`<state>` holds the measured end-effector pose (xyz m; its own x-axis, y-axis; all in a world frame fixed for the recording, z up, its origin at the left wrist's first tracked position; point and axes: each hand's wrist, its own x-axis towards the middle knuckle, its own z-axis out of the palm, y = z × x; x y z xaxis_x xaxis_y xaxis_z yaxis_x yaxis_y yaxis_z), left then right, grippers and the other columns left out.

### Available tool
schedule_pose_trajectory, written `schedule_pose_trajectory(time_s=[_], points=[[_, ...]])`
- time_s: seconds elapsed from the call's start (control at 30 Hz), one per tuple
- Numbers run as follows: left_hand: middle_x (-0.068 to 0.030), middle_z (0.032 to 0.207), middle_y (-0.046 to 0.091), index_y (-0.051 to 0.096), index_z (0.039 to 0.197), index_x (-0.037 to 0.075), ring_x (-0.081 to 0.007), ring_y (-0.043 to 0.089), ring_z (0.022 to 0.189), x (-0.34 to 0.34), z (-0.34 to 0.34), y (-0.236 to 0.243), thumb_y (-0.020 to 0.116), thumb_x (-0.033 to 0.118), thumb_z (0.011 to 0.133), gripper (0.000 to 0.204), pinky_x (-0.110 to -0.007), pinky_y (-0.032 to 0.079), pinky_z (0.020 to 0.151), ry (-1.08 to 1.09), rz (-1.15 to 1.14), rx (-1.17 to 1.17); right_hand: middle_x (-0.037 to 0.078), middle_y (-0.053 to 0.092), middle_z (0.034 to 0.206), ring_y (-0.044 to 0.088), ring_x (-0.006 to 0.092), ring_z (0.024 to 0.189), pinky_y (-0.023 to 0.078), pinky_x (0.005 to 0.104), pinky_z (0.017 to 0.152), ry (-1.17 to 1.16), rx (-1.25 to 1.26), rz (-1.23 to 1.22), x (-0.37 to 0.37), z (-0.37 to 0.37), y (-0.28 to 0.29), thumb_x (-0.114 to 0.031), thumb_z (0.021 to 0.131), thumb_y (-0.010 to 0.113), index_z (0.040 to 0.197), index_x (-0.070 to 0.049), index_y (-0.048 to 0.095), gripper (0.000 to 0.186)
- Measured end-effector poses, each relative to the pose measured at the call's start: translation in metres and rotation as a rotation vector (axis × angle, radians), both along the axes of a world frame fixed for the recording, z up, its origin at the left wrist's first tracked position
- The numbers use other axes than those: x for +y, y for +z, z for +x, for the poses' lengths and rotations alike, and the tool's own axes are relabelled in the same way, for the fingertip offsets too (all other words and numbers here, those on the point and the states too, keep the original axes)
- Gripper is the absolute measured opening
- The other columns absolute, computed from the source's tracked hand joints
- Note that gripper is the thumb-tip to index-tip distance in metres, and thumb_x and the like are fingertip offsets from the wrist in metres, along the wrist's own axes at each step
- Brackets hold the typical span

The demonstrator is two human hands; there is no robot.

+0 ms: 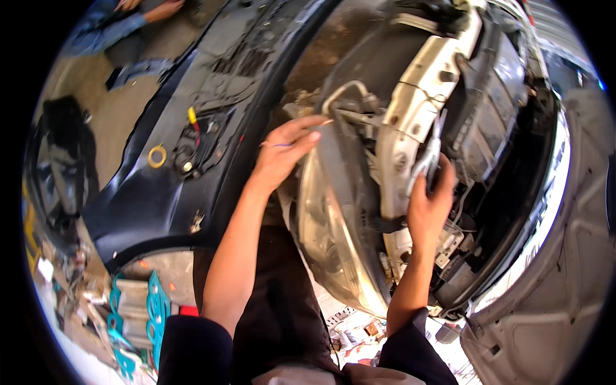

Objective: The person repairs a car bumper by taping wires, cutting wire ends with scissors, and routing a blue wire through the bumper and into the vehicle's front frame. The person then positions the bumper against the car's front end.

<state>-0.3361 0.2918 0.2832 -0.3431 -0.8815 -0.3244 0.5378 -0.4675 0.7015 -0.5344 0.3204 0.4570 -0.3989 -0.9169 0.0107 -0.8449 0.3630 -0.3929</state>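
Observation:
My left hand rests on the upper edge of a clear car headlight, fingers spread over its top near some metal pipes. A thin wire or band shows across its fingers. My right hand is closed around the back of the headlight housing, against the white body frame of the car's front. The headlight sits tilted between both hands. The radiator area lies just right of my right hand.
A detached dark bumper lies to the left, with wiring and a yellow ring. Another person sits on the floor at top left. Teal gaskets and clutter are at lower left. The raised white hood is at right.

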Motion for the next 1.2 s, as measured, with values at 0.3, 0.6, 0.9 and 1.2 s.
schedule_pose_trajectory(time_s=[0.3,0.6,0.9,1.2], points=[[0.0089,0.063,0.038,0.067,0.104,0.0,-0.0032,0.03,0.056,0.008,0.003,-0.01,0.065,0.022,0.098,0.023,-0.023,0.024,0.054,0.074,0.148,0.05,0.025,0.065,0.113,0.066,0.0403,0.099,0.051,0.0487,0.084,0.045,0.382,0.24,-0.015,-0.006,-0.011,-0.031,0.092,0.062,0.132,0.002,0.052,0.053],[0.0093,0.058,0.032,0.067,0.097,0.0,-0.0022,0.026,0.052,0.01,0.001,-0.012,0.063,0.018,0.098,0.019,-0.024,0.02,0.051,0.156,0.186,0.082,0.025,0.068,0.094,0.067,0.0431,0.082,0.054,0.0478,0.074,0.027,0.366,0.18,-0.01,0.0,0.003,-0.019,0.089,0.066,0.122,0.003,0.06,0.04],[0.0073,0.056,0.028,0.062,0.103,0.003,-0.0044,0.025,0.05,0.017,-0.003,-0.015,0.055,0.021,0.102,0.019,-0.024,0.025,0.054,0.125,0.165,0.085,0.019,0.064,0.099,0.062,0.0397,0.094,0.052,0.0471,0.078,0.026,0.653,-0.101,-0.06,-0.117,0.037,-0.017,0.09,0.064,0.107,0.0,0.062,0.023],[0.0077,0.061,0.033,0.064,0.106,0.001,-0.0038,0.028,0.053,0.017,-0.005,-0.012,0.06,0.017,0.099,0.019,-0.023,0.025,0.053,0.176,0.15,0.053,0.01,0.064,0.104,0.062,0.0326,0.099,0.054,0.0444,0.076,0.084,0.85,-0.115,-0.086,-0.089,0.031,-0.022,0.088,0.066,0.109,-0.011,0.068,0.024]])
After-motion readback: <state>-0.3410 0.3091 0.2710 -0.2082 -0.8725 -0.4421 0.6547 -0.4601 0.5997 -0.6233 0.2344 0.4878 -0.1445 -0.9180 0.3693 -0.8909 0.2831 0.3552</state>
